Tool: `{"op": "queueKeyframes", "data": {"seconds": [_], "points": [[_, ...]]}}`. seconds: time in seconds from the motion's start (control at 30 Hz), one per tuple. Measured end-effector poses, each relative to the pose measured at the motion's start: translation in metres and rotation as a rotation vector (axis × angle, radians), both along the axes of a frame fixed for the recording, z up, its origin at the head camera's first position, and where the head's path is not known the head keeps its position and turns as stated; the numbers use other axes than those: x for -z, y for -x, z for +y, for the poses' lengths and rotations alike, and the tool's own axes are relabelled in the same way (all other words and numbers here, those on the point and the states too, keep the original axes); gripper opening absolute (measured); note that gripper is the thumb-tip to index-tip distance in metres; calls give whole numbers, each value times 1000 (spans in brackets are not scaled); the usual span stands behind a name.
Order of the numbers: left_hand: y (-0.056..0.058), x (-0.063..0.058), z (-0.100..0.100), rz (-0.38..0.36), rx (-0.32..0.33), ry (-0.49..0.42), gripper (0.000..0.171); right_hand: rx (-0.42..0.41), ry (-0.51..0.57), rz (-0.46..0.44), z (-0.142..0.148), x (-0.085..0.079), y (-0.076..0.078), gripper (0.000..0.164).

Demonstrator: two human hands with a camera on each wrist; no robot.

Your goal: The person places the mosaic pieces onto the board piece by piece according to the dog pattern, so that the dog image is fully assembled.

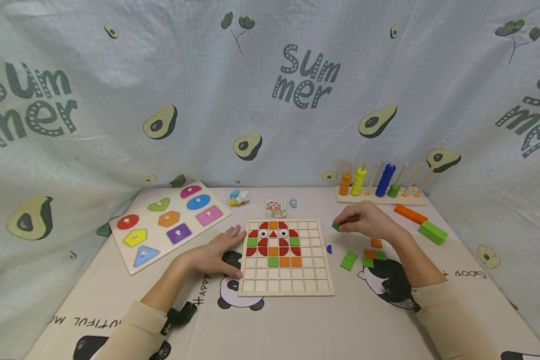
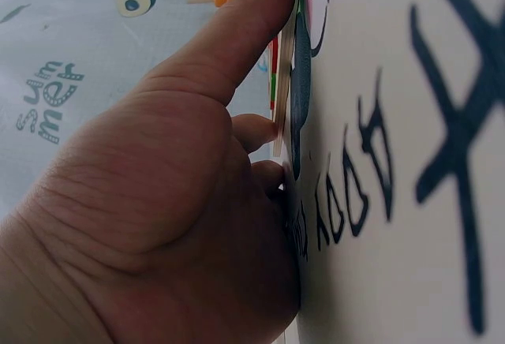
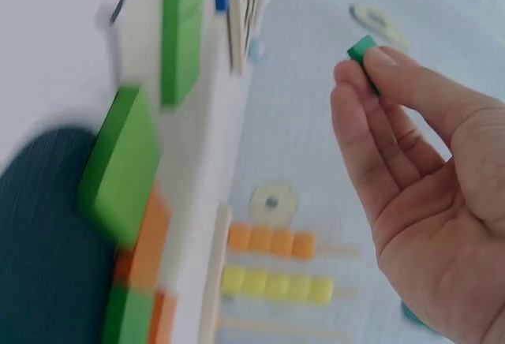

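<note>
A wooden grid board (image 1: 286,291) lies in the middle of the table, its upper cells filled with red, orange, green and white eye tiles in an owl-like pattern. At its left edge rests my left hand (image 1: 210,254), thumb and fingers stretched along the rim. My right hand (image 1: 370,220) is raised to the right of the board and pinches a small green tile (image 3: 362,47) between thumb and fingertips. Below that hand lie loose green tiles (image 1: 348,260) and orange tiles (image 1: 376,243). A blue half-round tile (image 1: 329,249) sits just beside the board's right edge.
Behind the board are a small picture card (image 1: 276,208) and little figures (image 1: 239,197). A shape puzzle board (image 1: 162,252) lies at left. A bead counter (image 1: 382,198) stands back right, near an orange block (image 1: 410,214) and a green block (image 1: 433,232).
</note>
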State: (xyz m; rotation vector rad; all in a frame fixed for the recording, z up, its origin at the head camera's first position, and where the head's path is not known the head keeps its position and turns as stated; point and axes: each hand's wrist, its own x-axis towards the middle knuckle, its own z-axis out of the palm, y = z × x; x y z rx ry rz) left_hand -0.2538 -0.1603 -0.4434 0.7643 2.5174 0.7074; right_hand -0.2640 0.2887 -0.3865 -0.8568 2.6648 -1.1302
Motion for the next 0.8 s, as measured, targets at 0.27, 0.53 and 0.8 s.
{"op": "queueKeyframes", "data": {"seconds": [0.27,0.53,0.8], "points": [[0,0,0,4,0,-1,110,-191,-19,-97,-53,5,-8,20],[0,1,1,4,-3,4,110,-213,-162,-147,-82,23,-20,18],[1,2,1,2,-7,3,111,-203,-273,-97,-84,24,-22,15]]}}
